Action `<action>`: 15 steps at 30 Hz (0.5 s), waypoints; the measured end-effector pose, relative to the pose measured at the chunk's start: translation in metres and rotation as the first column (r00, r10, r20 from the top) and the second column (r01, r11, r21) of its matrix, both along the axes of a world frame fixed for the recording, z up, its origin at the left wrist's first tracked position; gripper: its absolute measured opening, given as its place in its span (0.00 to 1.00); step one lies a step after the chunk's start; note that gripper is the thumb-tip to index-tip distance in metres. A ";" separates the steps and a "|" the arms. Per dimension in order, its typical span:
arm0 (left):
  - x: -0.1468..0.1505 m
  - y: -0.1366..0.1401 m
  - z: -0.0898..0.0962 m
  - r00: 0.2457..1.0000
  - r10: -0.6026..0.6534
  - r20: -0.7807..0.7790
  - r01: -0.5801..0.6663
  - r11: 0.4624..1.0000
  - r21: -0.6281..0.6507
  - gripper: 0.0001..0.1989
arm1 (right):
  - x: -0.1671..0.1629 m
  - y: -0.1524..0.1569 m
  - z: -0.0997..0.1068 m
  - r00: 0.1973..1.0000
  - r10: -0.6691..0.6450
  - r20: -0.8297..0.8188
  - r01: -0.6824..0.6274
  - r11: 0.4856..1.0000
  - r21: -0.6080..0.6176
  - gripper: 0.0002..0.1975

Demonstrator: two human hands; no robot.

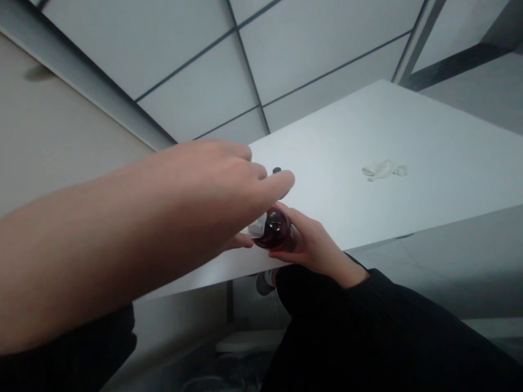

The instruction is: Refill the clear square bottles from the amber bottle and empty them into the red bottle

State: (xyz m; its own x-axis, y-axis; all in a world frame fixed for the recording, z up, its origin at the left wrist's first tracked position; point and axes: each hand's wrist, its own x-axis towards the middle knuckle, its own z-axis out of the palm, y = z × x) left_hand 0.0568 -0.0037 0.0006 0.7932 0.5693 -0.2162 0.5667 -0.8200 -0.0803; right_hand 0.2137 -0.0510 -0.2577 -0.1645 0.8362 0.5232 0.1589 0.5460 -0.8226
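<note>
My right hand (312, 239) is wrapped around the side of a bottle (275, 226) of dark red liquid, over the near edge of the table. A whitish, partly see-through piece (257, 225) shows at the bottle's left side. My left hand (229, 166) reaches in from the left, its fingers curled and its thumb pointing right, above the bottle. Past the thumb a small black cap-like thing (277, 170) peeks out. The forearm hides the left palm and much of the bottle's top. Beneath the forearm a fingertip (244, 240) touches the bottle's left; whose it is, I cannot tell.
The white table (335, 163) runs off to the right. A crumpled whitish cloth or glove (384, 170) lies on it. Behind stand pale panels (188, 87) with dark seams. Below the table's near edge are a shoe (265, 283) and black clothing (347, 332).
</note>
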 end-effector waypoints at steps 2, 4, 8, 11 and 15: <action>0.003 0.000 0.006 0.987 -0.083 -0.136 0.089 0.995 0.036 0.18 | 0.000 0.000 0.001 1.000 0.007 0.009 -0.007 1.000 -0.016 0.48; 0.001 -0.001 0.007 0.981 -0.111 -0.157 0.121 0.991 0.055 0.15 | 0.001 0.000 0.002 1.000 0.011 0.017 -0.010 1.000 -0.029 0.46; -0.009 -0.002 0.003 0.991 -0.124 -0.049 0.125 0.992 0.024 0.12 | 0.001 0.000 0.003 1.000 0.009 0.019 -0.008 0.999 -0.035 0.45; -0.018 0.002 -0.001 0.992 -0.125 -0.021 0.125 0.992 0.004 0.14 | 0.001 0.000 0.003 1.000 0.008 0.029 -0.007 0.999 -0.044 0.45; -0.025 0.005 -0.006 0.994 -0.096 -0.054 0.098 0.994 0.041 0.18 | 0.001 0.000 0.002 1.000 0.002 0.025 -0.001 0.999 -0.048 0.45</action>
